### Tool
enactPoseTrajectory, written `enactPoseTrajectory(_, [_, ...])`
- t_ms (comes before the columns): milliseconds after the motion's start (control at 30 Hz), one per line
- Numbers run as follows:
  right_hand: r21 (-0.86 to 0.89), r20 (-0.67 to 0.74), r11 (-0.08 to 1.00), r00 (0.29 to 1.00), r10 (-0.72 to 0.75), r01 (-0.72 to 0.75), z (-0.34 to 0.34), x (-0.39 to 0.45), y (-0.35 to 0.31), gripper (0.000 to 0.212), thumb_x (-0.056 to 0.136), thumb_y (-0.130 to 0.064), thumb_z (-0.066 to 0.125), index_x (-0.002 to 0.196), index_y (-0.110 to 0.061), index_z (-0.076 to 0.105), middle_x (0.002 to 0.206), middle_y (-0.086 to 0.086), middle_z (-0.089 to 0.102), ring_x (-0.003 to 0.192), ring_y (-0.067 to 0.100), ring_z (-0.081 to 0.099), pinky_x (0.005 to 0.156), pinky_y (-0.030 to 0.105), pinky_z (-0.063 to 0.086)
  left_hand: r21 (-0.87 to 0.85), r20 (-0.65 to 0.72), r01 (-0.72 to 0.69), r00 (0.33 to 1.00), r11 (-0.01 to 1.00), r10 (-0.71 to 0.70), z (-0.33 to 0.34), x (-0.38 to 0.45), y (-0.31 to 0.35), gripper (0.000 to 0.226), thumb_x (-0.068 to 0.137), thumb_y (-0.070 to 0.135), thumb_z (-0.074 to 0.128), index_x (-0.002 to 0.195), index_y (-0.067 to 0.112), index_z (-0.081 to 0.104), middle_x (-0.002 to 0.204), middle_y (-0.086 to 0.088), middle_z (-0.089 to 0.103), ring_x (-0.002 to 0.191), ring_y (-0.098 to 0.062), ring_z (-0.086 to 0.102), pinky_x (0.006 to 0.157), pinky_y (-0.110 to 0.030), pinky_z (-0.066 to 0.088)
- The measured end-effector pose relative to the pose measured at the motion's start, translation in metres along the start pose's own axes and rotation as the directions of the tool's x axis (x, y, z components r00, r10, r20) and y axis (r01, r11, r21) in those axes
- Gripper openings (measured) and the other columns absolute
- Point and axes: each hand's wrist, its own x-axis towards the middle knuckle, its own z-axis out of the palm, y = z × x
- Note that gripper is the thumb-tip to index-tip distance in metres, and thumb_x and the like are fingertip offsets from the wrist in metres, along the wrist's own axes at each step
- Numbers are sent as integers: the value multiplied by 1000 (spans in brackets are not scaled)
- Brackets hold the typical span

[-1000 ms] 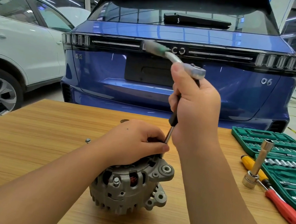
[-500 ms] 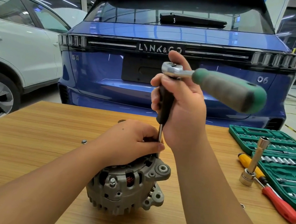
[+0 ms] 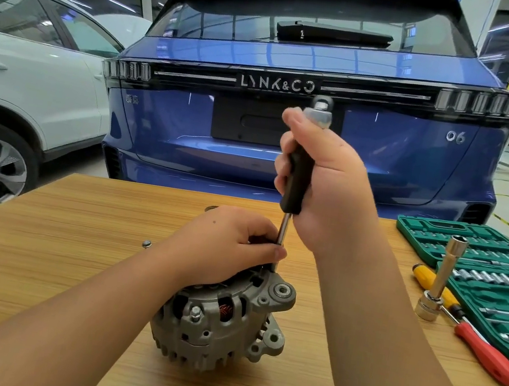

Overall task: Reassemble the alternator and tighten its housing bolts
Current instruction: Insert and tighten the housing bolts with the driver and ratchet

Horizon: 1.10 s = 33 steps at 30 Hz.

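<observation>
Bolt head hidden under left hand.

The alternator sits on the table in the middle, with the left hand on top of it and the right hand above, holding a tool that stands up from it. A small bolt lies to the left. A socket set and two screwdrivers lie to the right, and two cars stand behind the table.
</observation>
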Motion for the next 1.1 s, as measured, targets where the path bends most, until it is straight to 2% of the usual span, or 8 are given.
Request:
enactPoseTrajectory(100, [102, 91, 995, 996, 3, -13, -1, -1, 3, 24, 87, -19, 66, 110, -25, 66, 80, -5, 64, 67, 9, 55, 63, 23, 42, -12, 0, 8, 1000, 1000, -8, -1, 0, 0, 19, 92, 57, 59, 97, 43, 70, 93, 20, 69, 90, 10, 57, 72, -25, 49])
enactPoseTrajectory(367, [-73, 116, 954, 953, -281, 290, 7, -2, 16, 34, 90, -11, 62, 114, -34, 66, 84, 3, 61, 67, 17, 51, 62, 29, 43, -16, 20, 9, 1000, 1000, -9, -1, -2, 3, 20, 94, 52, 59, 105, 41, 72, 94, 21, 71, 89, 11, 60, 74, -22, 48])
enactPoseTrajectory(567, [170, 225, 978, 961, -159, 122, 3, -4, 12, 43, 91, -27, 35, 127, -18, 58, 86, 8, 65, 65, 20, 50, 62, 31, 36, -28, 11, 4, 1000, 1000, -4, -2, -2, 4, 20, 94, 51, 60, 101, 38, 73, 94, 18, 71, 88, 6, 60, 80, -28, 52])
enactPoseTrajectory(733, [78, 150, 996, 987, -50, 38, 10, -2, 2, 43, 98, -40, 43, 132, -15, 53, 81, 7, 60, 64, 21, 47, 60, 33, 34, -27, 11, 4, 1000, 1000, -3, -2, -1, 3, 19, 94, 52, 61, 101, 39, 72, 92, 19, 71, 89, 9, 59, 73, -23, 47])
enactPoseTrajectory(867, [-27, -32, 996, 996, -88, 88, 9, -5, 0, 17, 92, -30, 69, 86, -16, 63, 71, -1, 51, 56, 13, 39, 52, 24, 32, -12, 17, -2, 1000, 1000, 2, -1, 0, 1, 17, 93, 56, 60, 98, 43, 70, 93, 23, 69, 91, 11, 57, 74, -22, 47])
enactPoseTrajectory(933, [-90, -91, 993, 993, -80, 72, 5, -4, -2, 18, 94, -23, 71, 81, -15, 61, 67, -3, 46, 55, 11, 35, 52, 25, 30, -5, 23, 1, 1000, 1000, -1, -1, 1, 1, 17, 92, 59, 59, 99, 46, 69, 94, 24, 68, 93, 12, 56, 75, -21, 47])
enactPoseTrajectory(1033, [17, 40, 999, 999, 32, -33, -2, -3, -8, 7, 92, -20, 67, 96, -16, 63, 69, -5, 50, 56, 9, 42, 59, 26, 32, -13, 18, 3, 1000, 1000, -3, -1, 1, 0, 16, 92, 59, 60, 96, 47, 68, 94, 25, 67, 93, 11, 56, 76, -22, 48])
enactPoseTrajectory(1100, [102, 154, 992, 987, 51, -68, -5, -3, -8, 22, 87, -18, 65, 110, -20, 63, 71, -5, 54, 58, 8, 47, 62, 26, 34, -27, 22, 4, 1000, 1000, -4, -2, 1, 1, 17, 92, 59, 61, 98, 46, 69, 97, 30, 65, 92, 12, 57, 72, -22, 46])
